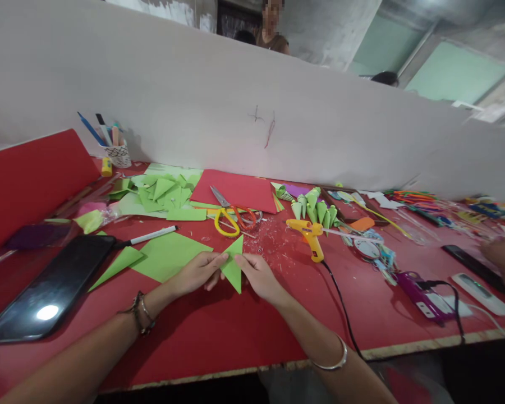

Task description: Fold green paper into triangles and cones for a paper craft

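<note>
Both hands are working at mid-table: the left hand [202,270] is pinching one side of a folded green paper piece [234,268] between thumb and fingers, the right hand [258,275] is gripping the other side, fingers closed narrow. The piece is sitting between them, above the red tabletop [193,350]. Likely risks: uneven thumb pressure could be skewing the crease; a hard pull could be tearing the thin sheet. The yellow glue gun [312,234] is lying near the right hand, its black cord [339,294] running close to that forearm, so a snag could be dragging it; heat, cannot tell. Scissors [221,198] are resting open just beyond. Materials: paper is looking matte, flat, sharp-cornered; a larger green sheet [172,259] is lying left; green cones [315,212] are clustering behind the gun; the phone [54,283] is showing glossy black.
</note>
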A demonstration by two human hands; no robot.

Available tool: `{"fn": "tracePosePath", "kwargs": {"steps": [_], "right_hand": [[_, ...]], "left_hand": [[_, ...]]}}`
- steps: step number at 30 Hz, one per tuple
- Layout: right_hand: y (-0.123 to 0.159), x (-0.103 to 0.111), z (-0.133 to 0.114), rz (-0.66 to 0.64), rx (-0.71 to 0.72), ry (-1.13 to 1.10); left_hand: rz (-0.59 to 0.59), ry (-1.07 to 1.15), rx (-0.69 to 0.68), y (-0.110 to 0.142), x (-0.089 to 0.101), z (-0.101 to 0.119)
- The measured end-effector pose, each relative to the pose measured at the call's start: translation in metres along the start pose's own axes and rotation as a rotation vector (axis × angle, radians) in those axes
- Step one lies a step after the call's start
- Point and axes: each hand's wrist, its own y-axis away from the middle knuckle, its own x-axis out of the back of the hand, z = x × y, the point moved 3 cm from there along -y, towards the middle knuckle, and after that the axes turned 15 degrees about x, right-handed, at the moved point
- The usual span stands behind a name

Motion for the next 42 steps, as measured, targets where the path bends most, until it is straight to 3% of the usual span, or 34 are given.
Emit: {"fn": "tracePosePath", "kwargs": {"steps": [5,10,15,22,25,27,30,35,42], "right_hand": [[-0.001,0.0,0.002,0.021,-0.025,-0.057],[0.0,-0.001,-0.008,0.03,0.104,-0.203],[0.005,-0.007,-0.017,-0.083,0.203,-0.218],[0.0,0.003,-0.004,0.133,0.28,0.203],[-0.001,0.007,-0.009,0.205,0.394,0.366],[0.0,0.007,-0.013,0.215,0.433,0.421],[0.002,0.005,-0.016,0.132,0.431,0.474],[0.004,0.0,-0.017,-0.045,0.468,0.53],[0.005,-0.002,-0.026,-0.136,0.464,0.504]], "left_hand": [[0.041,-0.01,0.069,-0.001,0.002,-0.003],[0.105,0.031,-0.047,0.0,0.007,0.002],[0.149,0.142,-0.075,0.004,0.005,0.008],[0.255,0.081,-0.176,-0.008,0.002,0.001],[0.328,0.031,-0.121,-0.01,0.005,-0.001],[0.293,-0.008,-0.093,-0.009,0.004,0.0],[0.205,-0.064,-0.096,-0.005,-0.001,0.001],[0.396,-0.057,0.007,0.0,0.001,-0.002],[0.506,0.019,0.137,-0.002,0.016,-0.004]]}}
